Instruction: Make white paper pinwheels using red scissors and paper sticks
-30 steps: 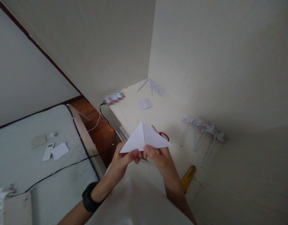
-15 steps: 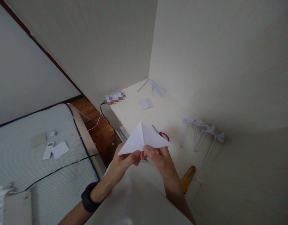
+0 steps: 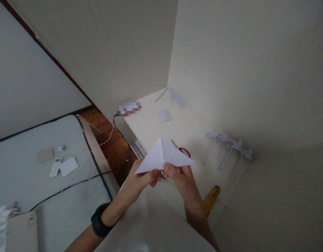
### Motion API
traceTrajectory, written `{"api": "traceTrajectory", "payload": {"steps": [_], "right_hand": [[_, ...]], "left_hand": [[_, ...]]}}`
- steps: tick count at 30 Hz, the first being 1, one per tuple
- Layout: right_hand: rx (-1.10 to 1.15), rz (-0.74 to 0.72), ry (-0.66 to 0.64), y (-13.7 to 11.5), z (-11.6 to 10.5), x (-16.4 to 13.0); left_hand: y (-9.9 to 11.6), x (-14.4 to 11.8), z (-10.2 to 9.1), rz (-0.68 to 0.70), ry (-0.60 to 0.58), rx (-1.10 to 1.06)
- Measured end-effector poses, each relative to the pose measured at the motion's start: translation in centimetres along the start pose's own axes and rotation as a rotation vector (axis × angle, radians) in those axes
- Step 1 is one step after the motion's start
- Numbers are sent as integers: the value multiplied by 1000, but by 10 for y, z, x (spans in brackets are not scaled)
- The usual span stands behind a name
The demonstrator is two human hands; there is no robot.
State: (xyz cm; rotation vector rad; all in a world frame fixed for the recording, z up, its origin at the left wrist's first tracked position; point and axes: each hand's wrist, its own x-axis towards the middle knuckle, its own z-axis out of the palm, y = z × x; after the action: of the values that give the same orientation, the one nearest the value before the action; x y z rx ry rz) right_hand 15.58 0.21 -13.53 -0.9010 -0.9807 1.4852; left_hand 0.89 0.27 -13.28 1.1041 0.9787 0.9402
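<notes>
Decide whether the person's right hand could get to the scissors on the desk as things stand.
Probably yes, once it lets go. The scissors lie in the open on the desk, just beyond the right hand, nothing between. But both hands now pinch the folded paper.

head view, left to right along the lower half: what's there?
remote control → black wristband → left hand → right hand → amber bottle → paper bows

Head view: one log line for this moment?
white folded paper triangle | left hand pinching | right hand pinching | above desk
</notes>
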Motion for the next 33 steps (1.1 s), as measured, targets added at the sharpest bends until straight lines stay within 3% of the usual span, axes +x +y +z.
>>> {"api": "traceTrajectory", "payload": {"steps": [3, 7, 14, 22, 27, 33], "right_hand": [[43, -63, 160, 0, -5, 1], [73, -75, 179, -5, -10, 4], [63, -37, 122, 3, -6, 1], [-43, 76, -193, -6, 2, -2], [-113, 77, -161, -9, 3, -1], [-160, 6, -28, -6, 3, -1]], "left_hand": [[2, 1, -5, 16, 27, -57], [8, 1, -9, 56, 51, -149], [7, -3, -4, 65, -167, -142], [-6, -4, -2, 37, -61, -28], [-8, -4, -2, 23, 1, -16], [-7, -3, -3, 12, 71, -20]]}}
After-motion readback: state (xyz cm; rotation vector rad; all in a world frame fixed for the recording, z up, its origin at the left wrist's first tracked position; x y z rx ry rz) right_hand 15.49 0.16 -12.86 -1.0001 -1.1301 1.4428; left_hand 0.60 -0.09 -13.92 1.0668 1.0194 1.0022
